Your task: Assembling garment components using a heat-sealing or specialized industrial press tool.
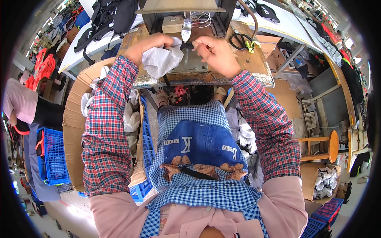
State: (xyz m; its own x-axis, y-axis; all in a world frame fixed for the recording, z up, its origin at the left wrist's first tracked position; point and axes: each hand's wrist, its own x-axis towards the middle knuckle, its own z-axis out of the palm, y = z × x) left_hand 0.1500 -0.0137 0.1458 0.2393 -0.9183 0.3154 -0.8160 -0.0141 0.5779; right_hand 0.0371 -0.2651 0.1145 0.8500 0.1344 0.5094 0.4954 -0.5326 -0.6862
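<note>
At the front of a worn wooden work table (238, 73), my left hand (152, 44) is closed on a rounded white striped fabric piece (162, 61), possibly a cap. A short black strap (185, 46) runs from it toward my right hand (216, 55), whose thumb and forefinger are pinched together at its other end. The strap lies just below the white metal head (186, 29) of a machine. Another black strip (166, 81) hangs below the fabric, over the table edge. The fingers of my left hand are partly hidden behind the fabric.
Black-handled scissors (240, 41) with yellow-green ties lie on the table's right. A cardboard box (75, 119) with white fabric pieces stands left of my lap. Black bags (113, 18) cover the left bench. An orange stool (332, 146) and another box (329, 182) are at right.
</note>
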